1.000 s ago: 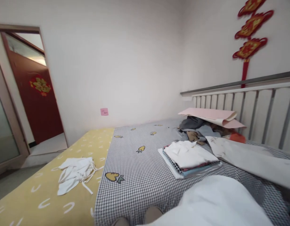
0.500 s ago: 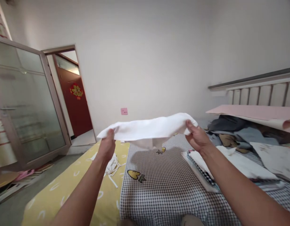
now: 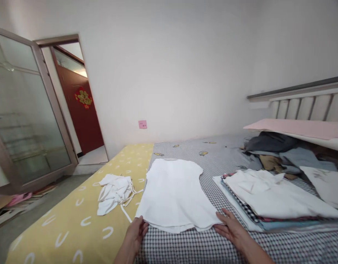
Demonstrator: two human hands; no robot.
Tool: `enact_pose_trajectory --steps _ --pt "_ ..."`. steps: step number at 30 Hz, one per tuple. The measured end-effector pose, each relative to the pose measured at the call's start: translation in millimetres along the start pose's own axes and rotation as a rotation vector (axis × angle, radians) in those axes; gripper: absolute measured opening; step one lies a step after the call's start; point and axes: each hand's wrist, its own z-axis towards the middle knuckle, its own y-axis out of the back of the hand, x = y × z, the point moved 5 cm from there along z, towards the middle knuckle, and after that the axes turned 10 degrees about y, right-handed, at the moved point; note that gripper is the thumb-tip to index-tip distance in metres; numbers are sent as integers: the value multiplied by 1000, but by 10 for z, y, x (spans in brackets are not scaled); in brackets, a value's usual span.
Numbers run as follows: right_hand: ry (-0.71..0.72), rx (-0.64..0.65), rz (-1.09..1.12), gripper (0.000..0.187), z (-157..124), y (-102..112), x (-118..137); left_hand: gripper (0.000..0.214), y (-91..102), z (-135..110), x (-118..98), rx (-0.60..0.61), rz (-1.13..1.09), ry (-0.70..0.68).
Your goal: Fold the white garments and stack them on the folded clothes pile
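A white short-sleeved shirt (image 3: 174,190) lies spread flat on the bed, its neckline toward the wall and its hem toward me. My left hand (image 3: 135,234) pinches the hem at the left corner, fingers curled beneath the cloth. At the right corner, my right hand (image 3: 231,226) grips the hem with the thumb near its edge and some fingers apart. A crumpled white garment with thin straps (image 3: 115,194) rests left of the shirt. On the right is a stack of folded clothes (image 3: 278,194) with a white piece on top.
The bed has a checked sheet (image 3: 182,244) with pineapple prints beside a yellow patterned sheet (image 3: 64,223). Dark and grey clothes (image 3: 270,143) lie under a pink board or sheet (image 3: 297,128) at the right. A glass door (image 3: 28,110) stands at the left.
The white shirt was held up stretched between both hands. It has come down flat on the bed, and both hands have lowered toward me at its hem.
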Motion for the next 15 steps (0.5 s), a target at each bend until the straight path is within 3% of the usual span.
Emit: enact_pose_trajectory --steps 5,9,13,15 --pt "-12 -23 -136 89 39 -30 20 13 22 73 -40 -52 -52 78" --pt "120 -24 -179 82 67 -30 130 25 -75 115 6 -126 -38 43" --pt "254 -61 -223 67 -22 138 271 32 -184 -17 108 -101 -46 -47" --pt "285 -51 -293 58 -80 294 232 31 -141 -134 184 -64 -53 -88"
